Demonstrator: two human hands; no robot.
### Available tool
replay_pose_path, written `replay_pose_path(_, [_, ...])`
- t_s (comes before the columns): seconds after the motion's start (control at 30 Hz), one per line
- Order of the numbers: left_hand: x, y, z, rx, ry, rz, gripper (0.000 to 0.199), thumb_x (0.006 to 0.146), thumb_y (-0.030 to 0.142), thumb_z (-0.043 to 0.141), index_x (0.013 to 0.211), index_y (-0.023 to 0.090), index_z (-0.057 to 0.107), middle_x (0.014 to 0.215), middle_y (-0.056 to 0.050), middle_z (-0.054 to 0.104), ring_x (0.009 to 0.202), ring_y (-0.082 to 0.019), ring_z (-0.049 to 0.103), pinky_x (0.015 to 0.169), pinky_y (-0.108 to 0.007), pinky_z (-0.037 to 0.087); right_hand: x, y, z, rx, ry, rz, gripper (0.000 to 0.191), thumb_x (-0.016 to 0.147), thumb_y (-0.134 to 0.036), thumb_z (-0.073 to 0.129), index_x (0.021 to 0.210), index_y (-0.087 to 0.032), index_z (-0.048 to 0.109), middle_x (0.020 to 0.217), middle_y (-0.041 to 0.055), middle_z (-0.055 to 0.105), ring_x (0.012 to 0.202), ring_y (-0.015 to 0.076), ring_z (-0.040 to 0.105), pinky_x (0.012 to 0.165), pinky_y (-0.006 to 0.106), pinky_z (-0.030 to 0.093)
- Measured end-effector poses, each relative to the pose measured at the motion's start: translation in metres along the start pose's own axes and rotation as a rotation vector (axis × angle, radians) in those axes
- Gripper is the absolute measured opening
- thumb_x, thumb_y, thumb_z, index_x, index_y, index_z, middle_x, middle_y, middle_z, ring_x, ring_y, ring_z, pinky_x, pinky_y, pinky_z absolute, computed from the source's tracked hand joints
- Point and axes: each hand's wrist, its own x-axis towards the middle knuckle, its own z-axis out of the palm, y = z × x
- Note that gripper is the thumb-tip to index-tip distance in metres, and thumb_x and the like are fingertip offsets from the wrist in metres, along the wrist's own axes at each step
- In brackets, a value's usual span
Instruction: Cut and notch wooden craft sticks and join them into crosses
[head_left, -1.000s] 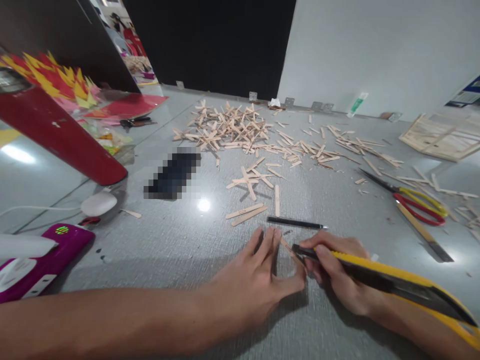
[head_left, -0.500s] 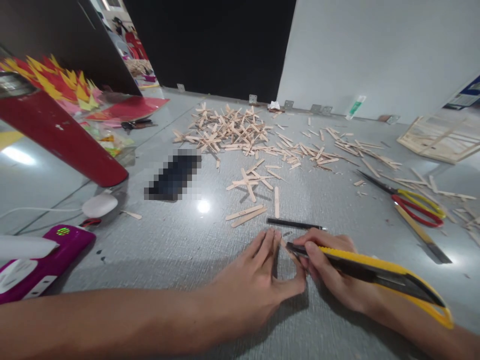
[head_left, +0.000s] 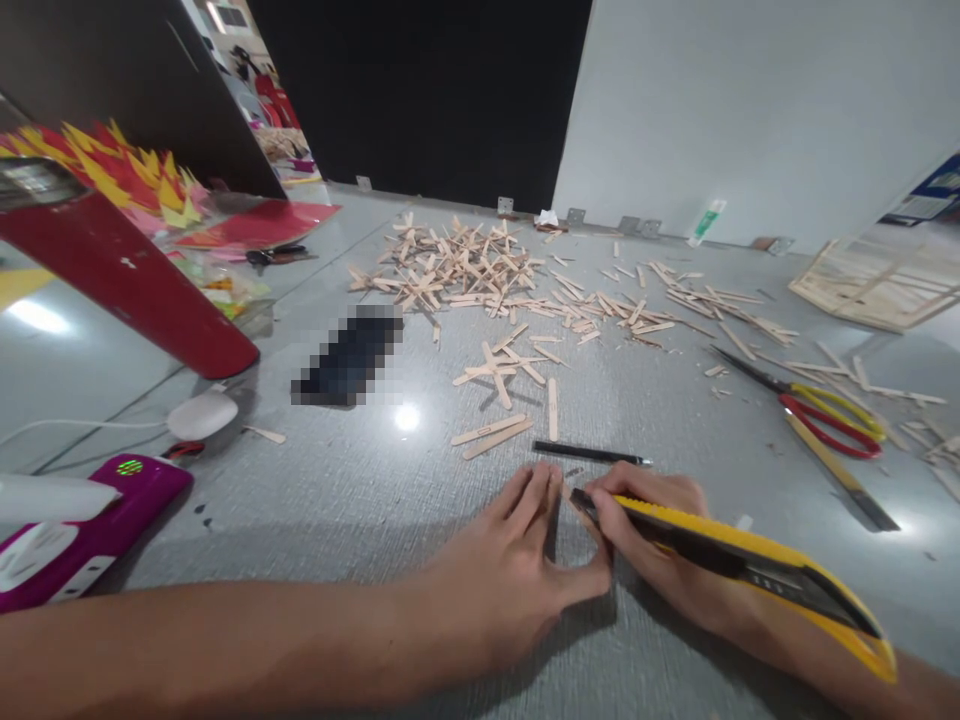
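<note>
My left hand [head_left: 517,555] presses a small wooden craft stick [head_left: 568,493] onto the grey table, gripping it between the fingertips and thumb. In my right hand [head_left: 656,510] is a yellow and black utility knife [head_left: 750,560]. Its front end rests on or just over the stick, close to my left fingers; the cutting edge itself is too small to make out. Just beyond both hands lies a black pen [head_left: 589,454]. Two loose craft sticks [head_left: 496,438] lie side by side a little further left, near an upright-lying stick [head_left: 553,408].
A heap of craft sticks [head_left: 457,262] spreads across the back. Scissors [head_left: 825,410] lie at right beside a metal-ended strip [head_left: 847,480]. To the left are a blurred-out dark phone-like object [head_left: 349,360], a red cylinder [head_left: 142,270] and a purple power strip [head_left: 154,490].
The knife's rear end has dropped slightly and its front has shifted a little left along the stick. My left hand stays in place on the stick.
</note>
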Motion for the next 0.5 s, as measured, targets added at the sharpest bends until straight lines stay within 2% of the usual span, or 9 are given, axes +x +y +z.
replay_pose_path(0.1, [0.001, -0.001, -0.001, -0.004, -0.005, -0.005, 0.056, 0.105, 0.032, 0.052, 0.156, 0.021, 0.033, 0.163, -0.027, 0.042, 0.156, -0.045, 0.032, 0.124, -0.061, 0.031, -0.001, 0.001, 0.004, -0.006, 0.015, 0.027, 0.036, 0.106, -0.035, 0.055, 0.072, -0.024, 0.054, 0.063, -0.0044, 0.059, 0.056, 0.0132, 0.056, 0.056, 0.027, 0.043])
replay_pose_path(0.23, [0.000, 0.000, 0.003, 0.027, 0.004, -0.010, 0.054, 0.106, 0.028, 0.051, 0.157, 0.022, 0.034, 0.163, -0.028, 0.043, 0.155, -0.045, 0.035, 0.124, -0.061, 0.032, -0.002, 0.005, 0.009, 0.075, -0.003, -0.017, 0.040, 0.109, -0.035, 0.048, 0.071, -0.024, 0.047, 0.061, -0.0054, 0.052, 0.052, 0.0115, 0.051, 0.053, 0.025, 0.039])
replay_pose_path(0.4, [-0.003, -0.001, 0.010, -0.012, 0.003, -0.047, 0.064, 0.104, 0.028, 0.056, 0.162, 0.029, 0.028, 0.171, -0.023, 0.032, 0.160, -0.043, 0.024, 0.124, -0.060, 0.033, -0.003, 0.007, 0.005, 0.090, -0.048, -0.056, 0.039, 0.109, -0.034, 0.046, 0.072, -0.023, 0.048, 0.061, -0.0050, 0.052, 0.052, 0.0115, 0.051, 0.054, 0.026, 0.038])
replay_pose_path(0.5, [-0.004, -0.003, 0.010, -0.012, 0.005, -0.045, 0.064, 0.105, 0.027, 0.054, 0.164, 0.028, 0.026, 0.168, -0.026, 0.034, 0.158, -0.045, 0.026, 0.122, -0.060, 0.035, -0.004, 0.005, 0.001, 0.082, -0.079, -0.100, 0.037, 0.109, -0.033, 0.043, 0.074, -0.024, 0.049, 0.062, -0.0045, 0.052, 0.052, 0.0120, 0.052, 0.053, 0.026, 0.039])
